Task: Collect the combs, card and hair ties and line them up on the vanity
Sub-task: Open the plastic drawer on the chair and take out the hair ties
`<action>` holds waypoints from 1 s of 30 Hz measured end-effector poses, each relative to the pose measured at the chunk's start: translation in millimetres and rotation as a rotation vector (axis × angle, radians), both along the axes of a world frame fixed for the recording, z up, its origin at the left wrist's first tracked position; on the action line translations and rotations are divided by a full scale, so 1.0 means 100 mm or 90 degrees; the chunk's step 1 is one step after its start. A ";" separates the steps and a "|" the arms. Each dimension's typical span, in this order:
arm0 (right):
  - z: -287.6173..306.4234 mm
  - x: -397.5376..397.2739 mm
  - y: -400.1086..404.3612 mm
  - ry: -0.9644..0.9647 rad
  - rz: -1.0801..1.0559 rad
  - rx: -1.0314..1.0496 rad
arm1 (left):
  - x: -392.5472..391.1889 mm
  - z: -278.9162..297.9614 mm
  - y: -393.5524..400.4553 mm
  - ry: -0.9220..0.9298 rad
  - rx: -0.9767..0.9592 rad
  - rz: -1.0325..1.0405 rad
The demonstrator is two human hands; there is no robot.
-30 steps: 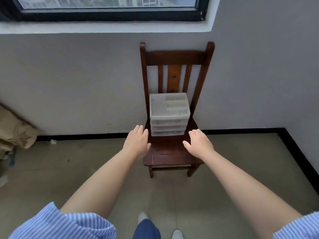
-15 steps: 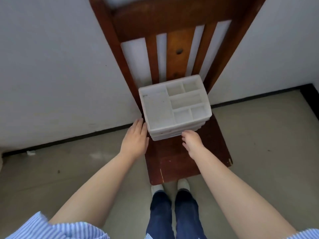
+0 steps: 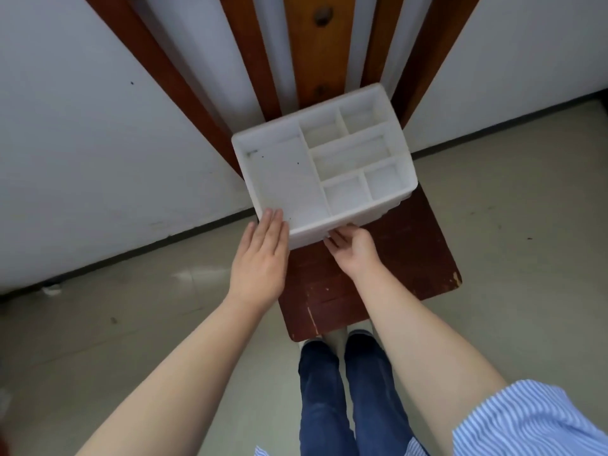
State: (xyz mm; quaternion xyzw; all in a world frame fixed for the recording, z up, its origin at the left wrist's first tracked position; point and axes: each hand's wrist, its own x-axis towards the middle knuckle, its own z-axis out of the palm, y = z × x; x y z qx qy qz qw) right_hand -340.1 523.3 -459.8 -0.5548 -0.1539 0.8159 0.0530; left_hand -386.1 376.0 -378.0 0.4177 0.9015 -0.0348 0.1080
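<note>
A white plastic drawer organiser stands on the seat of a dark wooden chair. Its top tray has several compartments, all empty. No combs, card or hair ties show. My left hand lies flat, fingers together, with the fingertips against the organiser's front left corner. My right hand is at the front face just under the top rim, fingers curled towards a drawer front. Whether it grips anything is hidden beneath the rim.
The chair's back slats rise against a white wall. A pale tiled floor surrounds the chair. My legs in blue jeans and shoes stand right at the seat's front edge.
I have stepped closer and lean over the chair. My left hand moved up onto the organiser's front left corner. My right hand stayed at the drawer front under the rim.
</note>
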 end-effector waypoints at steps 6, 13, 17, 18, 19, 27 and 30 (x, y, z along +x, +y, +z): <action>-0.10 0.50 -0.07 -0.124 0.097 0.022 | -0.02 -0.11 0.03 0.002 -0.039 0.029; -0.04 0.93 -0.08 -0.153 0.166 -0.010 | 0.05 -0.08 0.07 -0.027 -0.033 0.055; 0.02 0.74 -0.07 -0.080 0.109 -0.025 | 0.04 -0.06 -0.01 -0.016 0.049 0.077; 0.04 0.63 -0.06 -0.048 0.088 -0.029 | 0.03 -0.05 -0.02 -0.016 0.063 0.071; 0.06 0.49 -0.04 -0.031 0.081 -0.023 | 0.02 -0.03 -0.03 -0.021 0.074 0.054; 0.32 0.11 0.08 -0.072 0.329 0.191 | -0.05 0.01 -0.04 -0.009 0.076 0.001; 0.37 0.12 0.03 0.057 0.100 0.069 | -0.03 0.01 -0.05 -0.049 0.063 0.026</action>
